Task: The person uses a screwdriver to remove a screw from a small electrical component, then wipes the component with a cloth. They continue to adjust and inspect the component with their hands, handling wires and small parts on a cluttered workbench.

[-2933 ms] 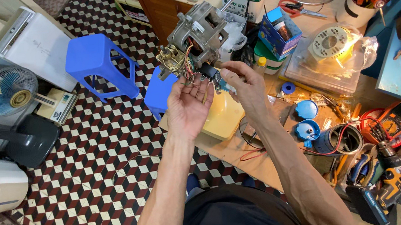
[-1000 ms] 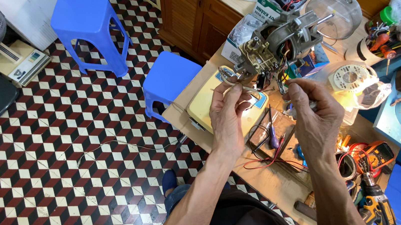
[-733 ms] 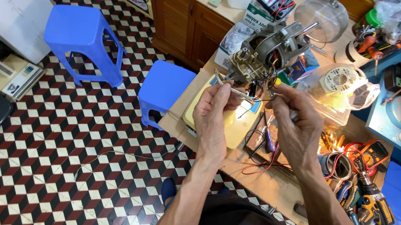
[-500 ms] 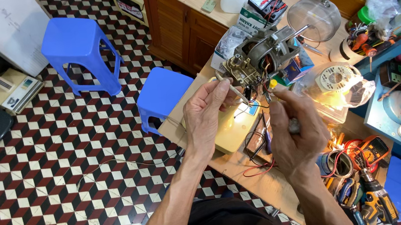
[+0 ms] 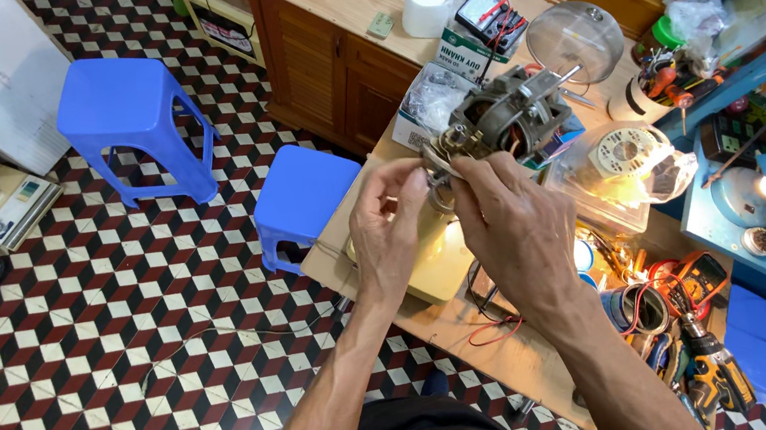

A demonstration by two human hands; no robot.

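Note:
A grey metal fan motor [image 5: 514, 116] with copper windings and a bare shaft sits upright above the wooden workbench [image 5: 474, 334]. My left hand [image 5: 389, 233] pinches the motor's near end with its fingertips. My right hand [image 5: 517, 228] covers the same end from the right, fingers curled on the wires and metal parts there. Both hands meet just below the motor. What lies between the fingertips is hidden. A pale yellow plastic cover [image 5: 439, 271] lies on the bench under my hands.
Two blue plastic stools [image 5: 134, 123] [image 5: 304, 195] stand on the checkered floor at the left. A clear fan-guard dome [image 5: 576, 37], a paper roll [image 5: 429, 6], a white fan part in plastic [image 5: 628, 158], a lit blue lamp [image 5: 764, 186], cables and a cordless drill [image 5: 714, 374] crowd the bench.
My hands have closed in together on the motor's near end; the right hand rose from beside it onto it. The view has shifted, with the motor now more central.

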